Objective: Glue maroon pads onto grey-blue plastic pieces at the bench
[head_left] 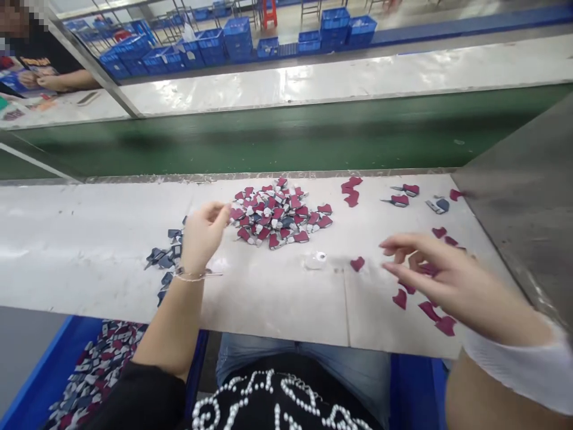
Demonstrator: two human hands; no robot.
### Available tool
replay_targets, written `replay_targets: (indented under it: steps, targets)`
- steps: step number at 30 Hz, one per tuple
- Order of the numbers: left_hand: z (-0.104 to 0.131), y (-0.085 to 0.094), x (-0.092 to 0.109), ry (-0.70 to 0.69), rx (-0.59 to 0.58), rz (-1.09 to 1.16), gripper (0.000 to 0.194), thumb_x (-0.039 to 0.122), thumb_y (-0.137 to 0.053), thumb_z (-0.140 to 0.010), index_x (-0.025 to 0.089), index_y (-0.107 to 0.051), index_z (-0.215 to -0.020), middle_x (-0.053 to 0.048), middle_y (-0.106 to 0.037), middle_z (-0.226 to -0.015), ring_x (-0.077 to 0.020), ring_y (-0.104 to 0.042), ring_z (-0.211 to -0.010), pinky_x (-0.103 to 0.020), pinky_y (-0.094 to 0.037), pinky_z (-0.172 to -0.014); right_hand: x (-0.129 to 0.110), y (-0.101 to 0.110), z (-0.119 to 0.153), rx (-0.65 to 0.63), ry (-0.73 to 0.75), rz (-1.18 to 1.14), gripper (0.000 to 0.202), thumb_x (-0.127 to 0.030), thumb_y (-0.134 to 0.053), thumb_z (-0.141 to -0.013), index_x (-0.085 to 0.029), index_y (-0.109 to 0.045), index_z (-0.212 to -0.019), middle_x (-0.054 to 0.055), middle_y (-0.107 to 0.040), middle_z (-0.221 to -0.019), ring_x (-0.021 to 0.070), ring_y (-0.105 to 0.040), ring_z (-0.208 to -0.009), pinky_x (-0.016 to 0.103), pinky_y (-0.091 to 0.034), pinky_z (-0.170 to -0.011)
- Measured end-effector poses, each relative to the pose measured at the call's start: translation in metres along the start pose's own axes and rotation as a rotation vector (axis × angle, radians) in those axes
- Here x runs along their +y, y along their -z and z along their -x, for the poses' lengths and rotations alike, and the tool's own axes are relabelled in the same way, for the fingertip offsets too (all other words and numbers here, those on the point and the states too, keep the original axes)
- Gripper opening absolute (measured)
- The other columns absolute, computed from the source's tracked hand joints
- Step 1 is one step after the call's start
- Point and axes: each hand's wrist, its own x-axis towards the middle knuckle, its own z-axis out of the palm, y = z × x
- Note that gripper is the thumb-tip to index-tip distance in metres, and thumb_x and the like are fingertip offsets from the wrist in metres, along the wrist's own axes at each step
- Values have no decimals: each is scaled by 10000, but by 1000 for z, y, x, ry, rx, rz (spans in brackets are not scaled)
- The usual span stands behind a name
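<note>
My left hand (206, 230) is at the left edge of a pile of small maroon-and-grey pieces (277, 215). Its thumb and index finger are pinched together; a maroon piece lies right by the tips, but whether they grip it I cannot make out. My right hand (425, 269) hovers, slightly blurred, over loose maroon pieces (400, 298) on the right, fingers apart and nothing visible between them. One single maroon piece (357, 264) lies left of its fingertips. Between the hands sits a small white object with a dark spot (319, 257). Dark blue pieces (165, 258) lie partly behind my left wrist.
Several finished-looking parts with thin metal tips (398, 200) lie at the table's back right. A blue bin (58, 352) full of pieces stands below left. A green board (286, 140) borders the back, a metal panel (528, 179) the right. Another person's arm (76, 80) shows upper left.
</note>
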Motion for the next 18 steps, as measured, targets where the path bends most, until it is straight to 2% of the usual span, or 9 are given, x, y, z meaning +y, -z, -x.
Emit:
replay_targets:
  steps: [2, 5, 8, 10, 14, 16, 18]
  targets:
    - [-6, 22, -36, 69, 47, -253, 404, 505, -446, -972, 177, -668, -1053, -84, -745, -982, -223, -703, -925, -316, -540, -821, 23, -26, -24, -101, 6, 50, 454, -616, -611, -863, -275, -678, -1154, 106, -670, -1214, 306, -655, -974, 450, -552, -797]
    - [-14, 46, -83, 120, -25, -437, 433, 469, -533, -924, 149, -647, -1193, -150, -681, -1259, -307, -629, -1196, -407, -495, -1021, 50, -59, -43, -191, 36, 28, 367, -550, -596, -849, -238, -703, -1010, 132, -674, -1134, 332, -652, -1007, 515, -533, -896]
    - [-20, 51, -110, 117, -146, -474, 527, 446, -594, -887, 140, -598, -1317, -153, -614, -1396, -311, -556, -1322, -401, -438, -1120, 59, -63, -54, -258, 26, 8, 304, -526, -602, -826, -236, -656, -754, 117, -692, -934, 318, -673, -875, 520, -545, -849]
    - [-22, 47, -117, 113, -199, -485, 590, 449, -572, -904, 138, -530, -1403, -153, -576, -1455, -309, -544, -1343, -398, -435, -1126, 56, -52, -68, -300, -17, 3, 316, -541, -625, -826, -239, -668, -744, 99, -715, -860, 302, -685, -801, 498, -561, -786]
    - [-25, 36, -117, 115, -201, -520, 595, 460, -520, -937, 145, -489, -1441, -175, -538, -1489, -357, -539, -1339, -457, -445, -1094, 42, -23, -120, -273, -134, -14, 458, -620, -555, -900, -194, -718, -950, 119, -754, -919, 254, -701, -789, 425, -577, -745]
    - [-26, 34, -115, 118, -185, -544, 569, 463, -512, -941, 171, -503, -1430, -172, -556, -1467, -373, -553, -1316, -481, -452, -1069, 38, -14, -151, -240, -168, -40, 508, -610, -484, -958, -160, -683, -1086, 119, -747, -957, 202, -691, -769, 367, -571, -713]
    - [-27, 35, -113, 113, -180, -563, 524, 464, -510, -941, 211, -535, -1399, -154, -585, -1431, -374, -580, -1277, -486, -468, -1036, 37, -10, -174, -214, -201, -54, 526, -565, -491, -978, -139, -594, -1269, 96, -734, -928, 162, -663, -696, 323, -548, -639]
